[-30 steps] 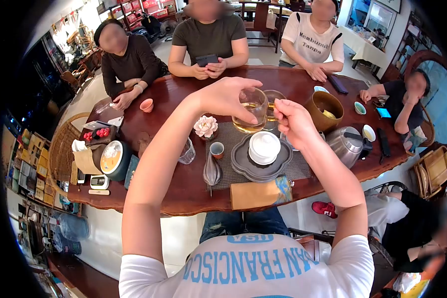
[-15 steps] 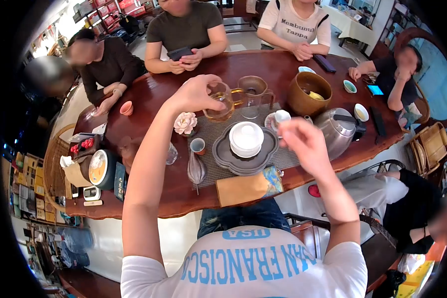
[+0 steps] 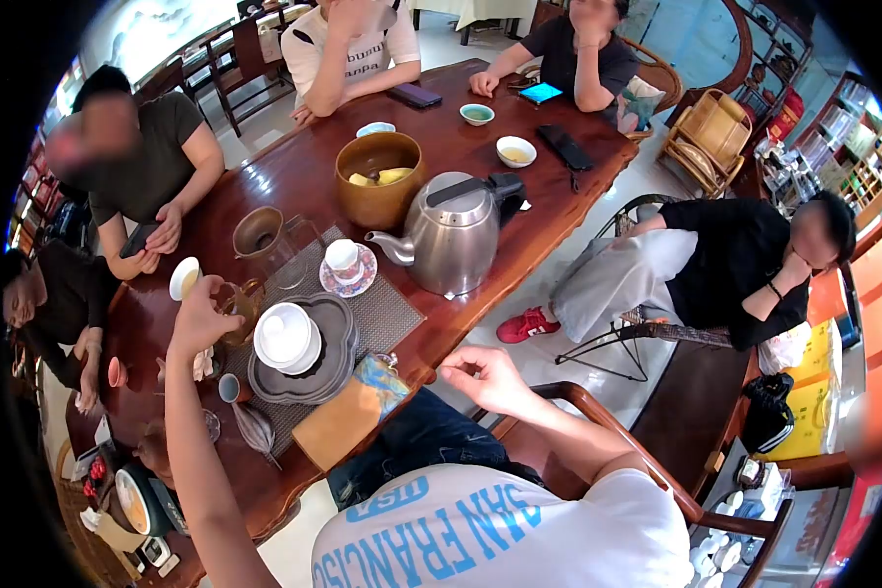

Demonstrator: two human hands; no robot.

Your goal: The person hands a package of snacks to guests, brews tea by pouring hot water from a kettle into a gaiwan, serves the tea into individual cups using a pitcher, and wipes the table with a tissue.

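My left hand (image 3: 204, 318) is curved around the side of a glass pitcher (image 3: 242, 312) of amber tea, thumb in front. Just past its fingers is a small white cup (image 3: 183, 277), partly hidden. My right hand (image 3: 490, 380) hangs by the table's front edge, its fingers loosely closed with nothing visible in them. Between the hands a white lidded gaiwan (image 3: 286, 338) stands on a dark scalloped tray (image 3: 340, 370). A tea strainer (image 3: 258, 233) sits behind the pitcher. A white cup (image 3: 342, 257) rests upside down on a patterned saucer (image 3: 360, 281).
A steel kettle (image 3: 451, 240) and a brown bowl (image 3: 374, 201) stand to the right. A folded brown cloth (image 3: 335, 429) lies at the table's front edge. Several people sit around the table. A chair arm (image 3: 647, 461) is beside my right arm.
My view has swung to the right. My right hand has drawn back from beside the tray to the table edge. The left hand stays at the pitcher, and a white cup now shows beside it.
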